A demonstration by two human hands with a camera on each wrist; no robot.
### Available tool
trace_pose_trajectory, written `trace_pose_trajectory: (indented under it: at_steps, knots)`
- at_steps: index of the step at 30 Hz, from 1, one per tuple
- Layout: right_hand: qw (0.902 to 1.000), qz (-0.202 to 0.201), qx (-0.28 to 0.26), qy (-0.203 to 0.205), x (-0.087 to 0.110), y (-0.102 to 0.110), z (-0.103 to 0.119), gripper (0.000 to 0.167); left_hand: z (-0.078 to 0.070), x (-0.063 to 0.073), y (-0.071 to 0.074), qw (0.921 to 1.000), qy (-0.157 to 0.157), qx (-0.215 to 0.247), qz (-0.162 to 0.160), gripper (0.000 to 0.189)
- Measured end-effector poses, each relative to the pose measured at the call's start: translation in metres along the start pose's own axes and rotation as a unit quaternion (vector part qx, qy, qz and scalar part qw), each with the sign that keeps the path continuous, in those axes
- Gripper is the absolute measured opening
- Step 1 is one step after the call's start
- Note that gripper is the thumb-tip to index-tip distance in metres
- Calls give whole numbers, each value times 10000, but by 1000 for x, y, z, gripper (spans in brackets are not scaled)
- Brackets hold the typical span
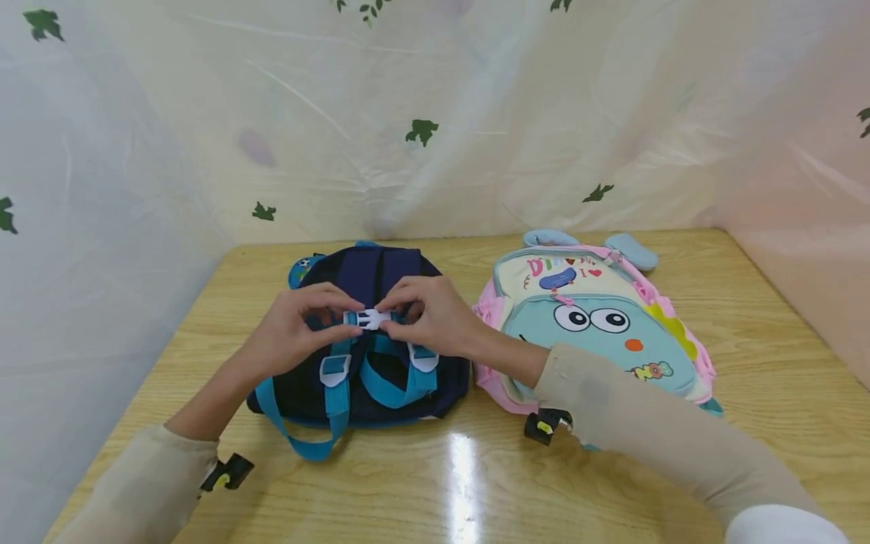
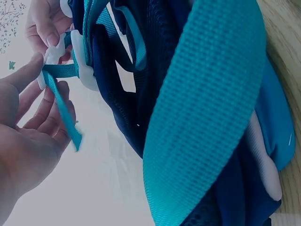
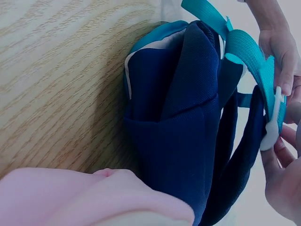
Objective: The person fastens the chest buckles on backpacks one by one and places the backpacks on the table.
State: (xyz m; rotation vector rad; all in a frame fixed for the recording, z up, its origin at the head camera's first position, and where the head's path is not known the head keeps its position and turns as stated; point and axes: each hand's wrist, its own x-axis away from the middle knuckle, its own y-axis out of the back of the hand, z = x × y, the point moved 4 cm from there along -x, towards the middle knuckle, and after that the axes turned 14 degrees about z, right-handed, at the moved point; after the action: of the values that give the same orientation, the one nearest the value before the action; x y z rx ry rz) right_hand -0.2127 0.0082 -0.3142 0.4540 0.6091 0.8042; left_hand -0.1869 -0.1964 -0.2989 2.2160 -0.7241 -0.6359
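Note:
A navy backpack lies on the table with its straps facing up. Over it, my left hand pinches one half of a white side-release buckle between thumb and fingertips. From the other side my right hand pinches the other half, and the two halves meet in the middle, with prongs showing. In the left wrist view a loose teal strap end hangs from the buckle. White strap adjusters sit on the teal webbing below.
To the right lies a pink and light-blue cartoon backpack, partly under my right forearm. A round blue piece with a soccer ball shows at the navy backpack's upper left. A pale curtain with leaf prints hangs behind the wooden table.

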Motion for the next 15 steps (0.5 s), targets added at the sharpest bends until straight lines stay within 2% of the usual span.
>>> trace_pose_trajectory:
  at_steps: [6, 9, 15]
  knots:
    - [9990, 189, -398, -45, 2, -3, -3, 19, 1, 0, 0, 9994, 295, 155, -59, 21]
    - [9979, 239, -596, -45, 2, -3, -4, 25, 3, 0, 1, 9983, 423, 375, -144, 20]
    - [9979, 264, -589, -62, 3, -3, -6, 24, 5, 1, 2, 9946, 394, 934, -202, 20]
